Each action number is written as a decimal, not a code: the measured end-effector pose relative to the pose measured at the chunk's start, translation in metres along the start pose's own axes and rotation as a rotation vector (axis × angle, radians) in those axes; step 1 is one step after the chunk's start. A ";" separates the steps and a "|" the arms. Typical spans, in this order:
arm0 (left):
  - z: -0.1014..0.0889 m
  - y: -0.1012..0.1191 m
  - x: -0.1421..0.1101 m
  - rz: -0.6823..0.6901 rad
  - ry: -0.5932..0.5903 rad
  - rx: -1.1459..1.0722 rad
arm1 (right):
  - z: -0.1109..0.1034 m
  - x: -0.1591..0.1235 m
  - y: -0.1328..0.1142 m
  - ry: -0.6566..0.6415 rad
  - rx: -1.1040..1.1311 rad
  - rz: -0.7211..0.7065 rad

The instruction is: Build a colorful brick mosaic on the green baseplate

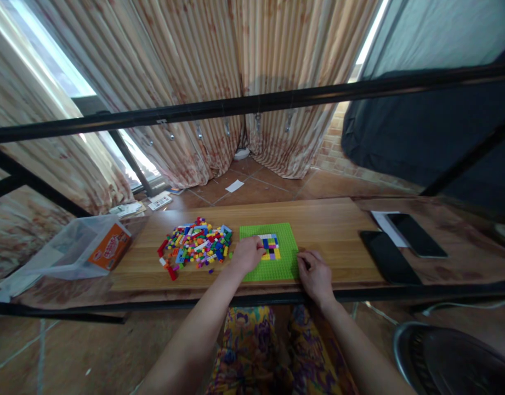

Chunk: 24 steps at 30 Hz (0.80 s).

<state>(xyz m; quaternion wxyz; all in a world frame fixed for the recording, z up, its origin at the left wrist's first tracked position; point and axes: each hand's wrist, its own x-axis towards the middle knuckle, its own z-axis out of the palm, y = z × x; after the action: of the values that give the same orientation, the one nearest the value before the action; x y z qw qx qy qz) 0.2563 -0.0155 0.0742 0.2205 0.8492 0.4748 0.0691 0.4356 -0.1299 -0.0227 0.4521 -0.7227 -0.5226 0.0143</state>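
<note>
On the wooden board lies a green studded baseplate (283, 271), with a patch of small toy bricks (272, 248) in yellow, blue, white, pink and black near its middle. My left hand (247, 257) reaches over the plate's left part, its fingers pinched at the left side of the patch. A bit of red, apparently a small toy brick (260, 247), shows at those fingertips. My right hand (317, 275) rests on the board with curled fingers, their tips at the plate's right edge. Left of the plate spreads a loose pile of mixed toy bricks (200, 244).
A clear plastic bin (81, 249) with an orange label stands left of the wooden board (334, 225). Two dark phone-like or tablet-like slabs (387, 257) and white paper lie at right. A black metal bar (219, 107) crosses beyond the board; another runs along the near edge.
</note>
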 end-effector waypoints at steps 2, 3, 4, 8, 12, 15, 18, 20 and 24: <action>-0.001 -0.001 0.000 0.001 -0.003 0.003 | 0.000 0.000 0.000 -0.008 0.000 -0.001; -0.002 -0.001 0.000 0.003 -0.007 0.010 | 0.000 0.000 0.000 -0.012 0.000 -0.004; -0.002 -0.001 0.000 0.006 -0.013 0.021 | 0.000 0.000 0.001 -0.016 0.000 -0.006; -0.006 0.003 0.003 0.014 -0.056 0.091 | -0.001 0.000 0.000 -0.011 -0.003 -0.007; -0.007 0.011 0.007 -0.007 -0.074 0.116 | -0.001 0.000 0.000 0.003 -0.011 -0.024; -0.006 0.013 0.007 -0.056 -0.064 0.111 | 0.000 0.000 0.000 0.010 -0.018 -0.047; -0.002 0.009 0.001 -0.076 0.004 0.080 | 0.000 0.000 0.002 0.015 -0.019 -0.062; 0.005 0.003 -0.006 -0.091 0.084 0.031 | 0.000 -0.001 0.002 0.012 -0.010 -0.064; 0.027 -0.009 -0.027 -0.132 0.276 -0.118 | 0.000 -0.001 0.002 0.019 -0.002 -0.060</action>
<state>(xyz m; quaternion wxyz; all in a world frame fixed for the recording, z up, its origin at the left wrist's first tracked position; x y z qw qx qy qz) 0.2435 -0.0426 0.0490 0.2068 0.7842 0.5505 0.1982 0.4365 -0.1308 -0.0249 0.4568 -0.7072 -0.5396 -0.0067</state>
